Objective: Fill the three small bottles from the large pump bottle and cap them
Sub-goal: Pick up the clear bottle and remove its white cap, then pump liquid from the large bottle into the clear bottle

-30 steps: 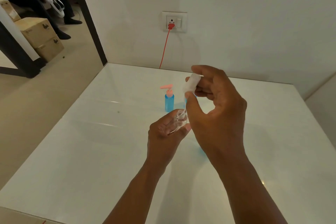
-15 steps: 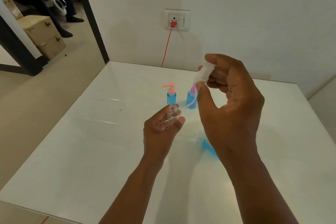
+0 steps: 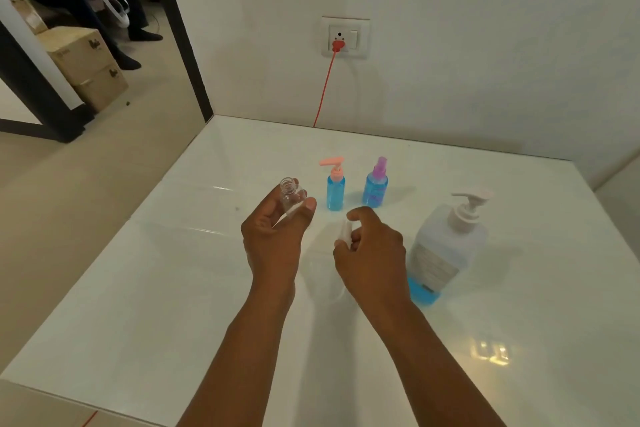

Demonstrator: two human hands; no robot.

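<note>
Head view, left hand (image 3: 273, 239) grips clear bottle (image 3: 291, 197), uncapped

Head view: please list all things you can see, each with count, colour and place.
Small open bottle: 1, clear, empty, held up in left hand.
Pump cap: 1, white, in right hand.
Pump-top small bottle: 1, blue, pink top, table middle.
Spray-top small bottle: 1, blue, purple top, just right of it.
Large pump bottle: 1, white pump, little blue liquid at bottom, table right.
Table: 1, white, glossy.
Wall socket: 1, white, red plug and cord.
Cardboard boxes: 2, brown, floor left.
Left hand: 1, grips bottle.
Right hand: 1, pinches cap.
</note>
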